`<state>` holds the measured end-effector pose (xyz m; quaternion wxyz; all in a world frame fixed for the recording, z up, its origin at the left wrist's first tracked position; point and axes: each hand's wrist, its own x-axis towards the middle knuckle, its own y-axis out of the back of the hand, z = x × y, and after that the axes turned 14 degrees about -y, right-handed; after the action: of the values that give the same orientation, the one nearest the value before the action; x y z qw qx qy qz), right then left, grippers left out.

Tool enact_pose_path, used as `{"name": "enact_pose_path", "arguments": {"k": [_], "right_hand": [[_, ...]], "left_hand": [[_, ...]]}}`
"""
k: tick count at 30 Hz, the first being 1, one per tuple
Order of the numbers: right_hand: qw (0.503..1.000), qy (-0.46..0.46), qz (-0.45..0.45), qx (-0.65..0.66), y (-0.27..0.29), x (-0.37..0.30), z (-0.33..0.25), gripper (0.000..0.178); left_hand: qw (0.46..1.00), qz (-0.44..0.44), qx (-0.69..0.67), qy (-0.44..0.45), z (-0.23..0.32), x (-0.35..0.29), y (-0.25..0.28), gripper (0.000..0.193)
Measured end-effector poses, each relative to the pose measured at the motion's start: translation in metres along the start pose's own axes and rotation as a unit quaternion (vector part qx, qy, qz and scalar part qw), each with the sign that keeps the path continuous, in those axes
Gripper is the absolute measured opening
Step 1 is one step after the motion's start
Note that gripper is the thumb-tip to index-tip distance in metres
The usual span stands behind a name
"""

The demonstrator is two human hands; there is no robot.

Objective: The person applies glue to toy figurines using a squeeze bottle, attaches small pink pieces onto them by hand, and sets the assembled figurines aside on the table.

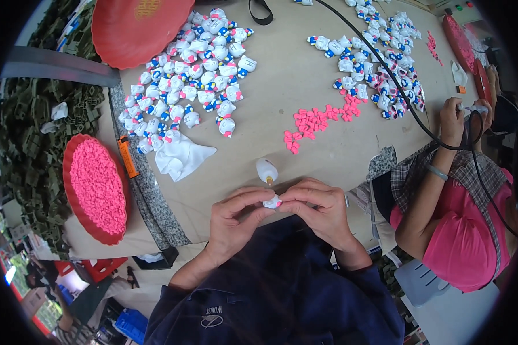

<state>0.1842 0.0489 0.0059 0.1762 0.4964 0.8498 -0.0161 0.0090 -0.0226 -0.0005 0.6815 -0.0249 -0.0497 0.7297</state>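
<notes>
Near the table's front edge, my left hand (240, 214) and my right hand (318, 208) meet at the fingertips around a small white figurine (270, 203). A bit of pink shows on its right side, under my right fingertips. Both hands are closed in a pinch; part of the figurine is hidden by them. Just beyond my fingers lies a small white squeeze bottle (266, 169) with a yellowish tip, pointing toward me. Farther off, a scatter of small pink bow-shaped pieces (311, 122) runs up to the right.
Many white, blue and pink figurines (204, 75) cover the far left, beside a white cloth (183, 156). More figurines (394, 86) lie far right under a black cable (380, 57). A red tray of pink pieces (126, 202) stands left. A co-worker (454, 230) works at right.
</notes>
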Motion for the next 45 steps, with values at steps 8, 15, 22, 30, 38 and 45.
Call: {"name": "enact_pose_path", "arguments": {"k": [8,15,22,30,38,45], "right_hand": [[0.993,0.076,0.05,-0.071,-0.007,-0.005,-0.01,0.017],[0.986,0.12,0.083,-0.081,-0.012,-0.005,-0.005,0.018],[0.983,0.135,0.103,-0.071,-0.018,-0.004,-0.001,0.018],[0.985,0.111,0.1,-0.082,-0.007,-0.006,-0.003,0.021],[0.983,0.083,0.121,-0.114,-0.013,0.017,-0.02,0.041],[0.987,0.074,0.113,-0.085,-0.017,0.001,-0.011,0.024]], "left_hand": [[0.997,0.036,-0.053,0.052,0.003,0.0,-0.007,0.032],[0.998,0.045,-0.038,0.026,-0.001,-0.004,-0.007,0.034],[0.999,0.049,0.003,-0.005,0.004,0.0,-0.008,0.035],[0.983,0.055,0.155,-0.08,0.007,-0.001,-0.005,0.033],[0.985,0.079,0.145,-0.056,0.015,0.002,0.013,0.036],[0.986,0.08,0.131,-0.071,0.015,0.004,0.006,0.035]]}}
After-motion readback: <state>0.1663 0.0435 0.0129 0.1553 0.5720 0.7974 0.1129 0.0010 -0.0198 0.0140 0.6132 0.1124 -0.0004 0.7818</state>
